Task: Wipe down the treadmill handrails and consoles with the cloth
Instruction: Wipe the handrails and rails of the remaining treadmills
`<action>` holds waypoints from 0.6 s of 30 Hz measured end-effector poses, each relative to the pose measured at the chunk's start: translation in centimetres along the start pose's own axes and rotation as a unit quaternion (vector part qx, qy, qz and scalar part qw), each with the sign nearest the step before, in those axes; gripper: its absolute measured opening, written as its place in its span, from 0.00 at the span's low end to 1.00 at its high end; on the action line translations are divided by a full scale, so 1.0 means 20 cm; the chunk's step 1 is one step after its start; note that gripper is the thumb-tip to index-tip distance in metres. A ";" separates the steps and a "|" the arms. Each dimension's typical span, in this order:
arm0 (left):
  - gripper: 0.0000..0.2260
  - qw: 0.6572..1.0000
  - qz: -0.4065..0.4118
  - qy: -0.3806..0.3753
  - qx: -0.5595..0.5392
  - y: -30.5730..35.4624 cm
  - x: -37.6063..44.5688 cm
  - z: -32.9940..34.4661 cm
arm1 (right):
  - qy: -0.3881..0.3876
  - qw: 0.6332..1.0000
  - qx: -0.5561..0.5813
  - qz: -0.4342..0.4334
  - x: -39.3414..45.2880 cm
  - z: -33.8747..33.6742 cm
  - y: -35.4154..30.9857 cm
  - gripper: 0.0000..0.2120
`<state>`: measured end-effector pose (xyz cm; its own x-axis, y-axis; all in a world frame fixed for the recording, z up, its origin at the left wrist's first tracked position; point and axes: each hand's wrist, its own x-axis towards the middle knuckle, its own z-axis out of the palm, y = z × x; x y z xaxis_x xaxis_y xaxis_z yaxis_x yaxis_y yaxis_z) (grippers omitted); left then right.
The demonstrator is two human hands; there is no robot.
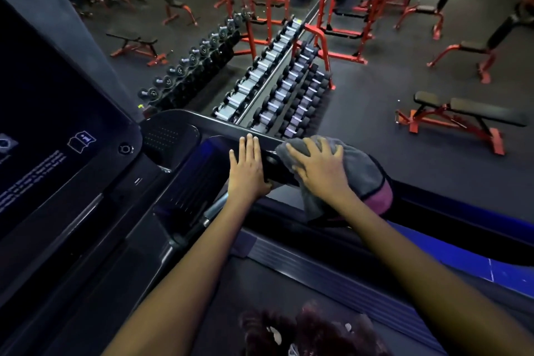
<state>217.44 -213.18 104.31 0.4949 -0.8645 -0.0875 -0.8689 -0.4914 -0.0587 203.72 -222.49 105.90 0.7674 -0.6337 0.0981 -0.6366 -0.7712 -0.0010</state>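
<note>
A black treadmill handrail [219,127] runs from the console [57,159] toward the right. My left hand [248,166] lies flat on the handrail, fingers straight, thumb under its near edge. My right hand [320,166] presses a grey cloth [367,173] with a pink edge onto the handrail's right end, fingers spread over it. The cloth drapes over the rail end and hangs down below it.
The treadmill belt [289,292] and blue side rail [462,243] lie below. Beyond the handrail stand dumbbell racks [277,87], red benches [450,118] and red squat racks [341,9] on a dark gym floor. A mirror wall [121,23] is at the upper left.
</note>
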 end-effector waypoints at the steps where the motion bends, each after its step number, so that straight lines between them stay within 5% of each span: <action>1: 0.50 1.000 0.000 0.003 0.005 0.00 0.00 0.01 | 0.011 1.000 -0.019 -0.021 -0.05 0.02 0.05 0.22; 7: 0.51 1.000 0.005 0.006 0.018 -0.01 0.01 0.02 | 0.017 1.000 -0.018 -0.012 -0.28 0.02 0.35 0.23; 18: 0.49 0.997 0.061 0.020 0.040 -0.01 0.02 0.02 | 0.024 0.999 -0.038 -0.019 -0.07 0.01 0.08 0.22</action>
<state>217.86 -213.29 103.80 0.3840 -0.9215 -0.0591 -0.9182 -0.3743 -0.1296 201.72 -222.83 105.59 0.7881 -0.5982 0.1448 -0.6119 -0.7870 0.0789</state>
